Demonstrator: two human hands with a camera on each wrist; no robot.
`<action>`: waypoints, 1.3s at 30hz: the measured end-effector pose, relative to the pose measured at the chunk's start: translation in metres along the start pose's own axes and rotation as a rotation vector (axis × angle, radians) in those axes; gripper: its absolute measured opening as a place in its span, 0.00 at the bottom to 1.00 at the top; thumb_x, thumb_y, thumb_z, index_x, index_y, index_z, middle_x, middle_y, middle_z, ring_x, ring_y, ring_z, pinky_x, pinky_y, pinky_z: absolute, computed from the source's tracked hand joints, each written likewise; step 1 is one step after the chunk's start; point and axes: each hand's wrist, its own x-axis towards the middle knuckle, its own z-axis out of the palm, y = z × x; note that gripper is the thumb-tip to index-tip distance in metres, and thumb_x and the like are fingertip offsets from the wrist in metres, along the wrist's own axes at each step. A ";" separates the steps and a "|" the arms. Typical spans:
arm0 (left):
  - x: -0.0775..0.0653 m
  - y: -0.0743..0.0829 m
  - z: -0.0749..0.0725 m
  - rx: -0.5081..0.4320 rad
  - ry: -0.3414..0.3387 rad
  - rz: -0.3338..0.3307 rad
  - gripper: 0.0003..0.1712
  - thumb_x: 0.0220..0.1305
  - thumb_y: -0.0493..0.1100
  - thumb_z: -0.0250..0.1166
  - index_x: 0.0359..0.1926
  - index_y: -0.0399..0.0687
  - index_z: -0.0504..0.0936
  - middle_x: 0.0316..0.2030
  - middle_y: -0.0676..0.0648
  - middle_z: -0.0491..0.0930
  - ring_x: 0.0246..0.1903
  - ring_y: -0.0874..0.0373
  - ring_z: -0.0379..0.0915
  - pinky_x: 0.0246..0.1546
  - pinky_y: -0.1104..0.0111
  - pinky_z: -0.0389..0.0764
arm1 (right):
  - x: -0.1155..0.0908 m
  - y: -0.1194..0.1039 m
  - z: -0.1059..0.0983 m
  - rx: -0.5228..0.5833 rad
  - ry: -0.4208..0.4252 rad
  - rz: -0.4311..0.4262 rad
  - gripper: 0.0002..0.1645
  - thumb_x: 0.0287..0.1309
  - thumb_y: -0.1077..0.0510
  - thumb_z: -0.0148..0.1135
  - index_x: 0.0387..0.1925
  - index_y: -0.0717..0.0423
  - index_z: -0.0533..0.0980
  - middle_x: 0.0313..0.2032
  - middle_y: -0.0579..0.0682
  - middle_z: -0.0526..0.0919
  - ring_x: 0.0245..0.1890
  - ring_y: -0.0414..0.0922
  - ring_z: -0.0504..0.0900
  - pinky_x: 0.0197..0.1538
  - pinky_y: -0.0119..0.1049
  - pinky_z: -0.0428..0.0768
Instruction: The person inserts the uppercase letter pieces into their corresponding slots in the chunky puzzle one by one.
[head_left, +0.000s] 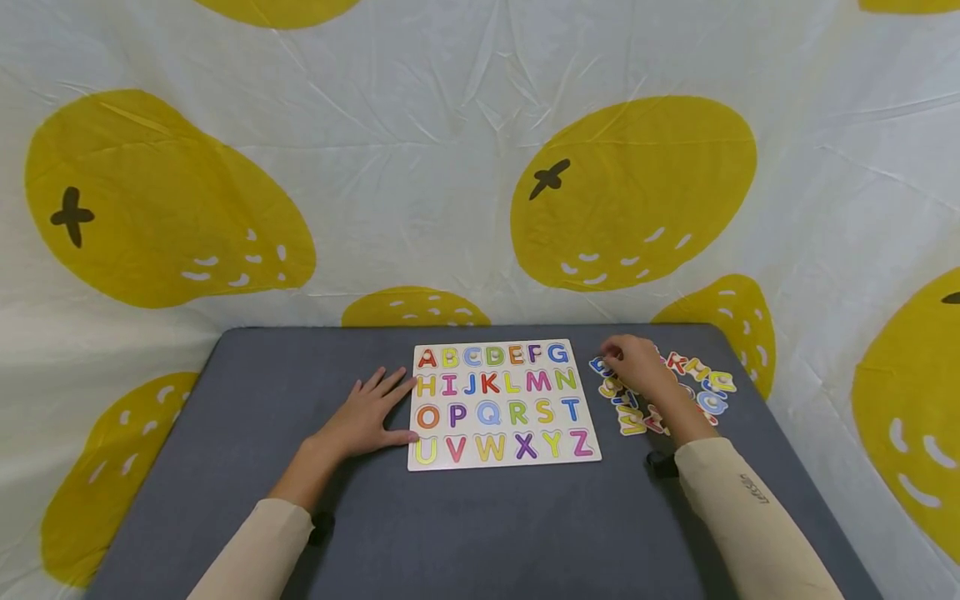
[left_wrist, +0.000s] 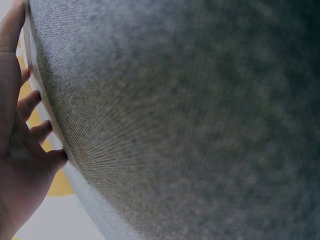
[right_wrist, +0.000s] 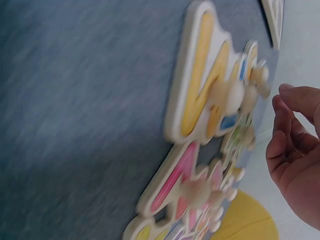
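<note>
A white alphabet puzzle board (head_left: 506,396) with coloured letters lies on the table. My left hand (head_left: 369,417) is spread beside its left edge, thumb and fingertips touching that edge; the left wrist view shows the left hand (left_wrist: 22,140) along a thin edge. To the board's right, my right hand (head_left: 633,362) reaches over a pile of loose letter pieces (head_left: 632,419). A blue letter piece (head_left: 598,367) lies just under its fingertips. In the right wrist view the right hand (right_wrist: 297,150) has bent fingers, thumb and index close together, slightly apart from the round knobs (right_wrist: 227,97).
More letter pieces (head_left: 712,400) lie toward the right end of the grey table (head_left: 465,533), partly overlapping. Behind the table hangs a white cloth (head_left: 420,208) printed with large yellow fruit shapes. The right forearm hides part of the pile.
</note>
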 end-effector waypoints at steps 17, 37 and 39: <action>-0.003 0.003 0.002 -0.005 0.011 0.004 0.57 0.57 0.72 0.70 0.81 0.55 0.60 0.80 0.42 0.57 0.79 0.32 0.45 0.70 0.27 0.52 | -0.001 0.006 0.007 -0.073 -0.084 -0.032 0.09 0.67 0.67 0.64 0.46 0.62 0.84 0.40 0.58 0.82 0.39 0.51 0.78 0.48 0.52 0.80; -0.001 0.002 0.000 0.001 0.017 0.007 0.58 0.57 0.72 0.70 0.81 0.55 0.60 0.80 0.42 0.56 0.80 0.33 0.45 0.71 0.28 0.52 | 0.017 -0.023 0.010 -0.053 -0.019 -0.063 0.09 0.68 0.58 0.67 0.43 0.61 0.83 0.33 0.53 0.83 0.32 0.47 0.77 0.40 0.44 0.77; -0.001 0.002 0.001 0.004 0.017 0.007 0.58 0.57 0.73 0.70 0.81 0.55 0.60 0.80 0.42 0.56 0.80 0.33 0.45 0.71 0.28 0.52 | 0.020 -0.026 0.013 -0.044 -0.017 -0.058 0.09 0.67 0.57 0.67 0.41 0.61 0.83 0.32 0.53 0.83 0.31 0.46 0.77 0.39 0.42 0.76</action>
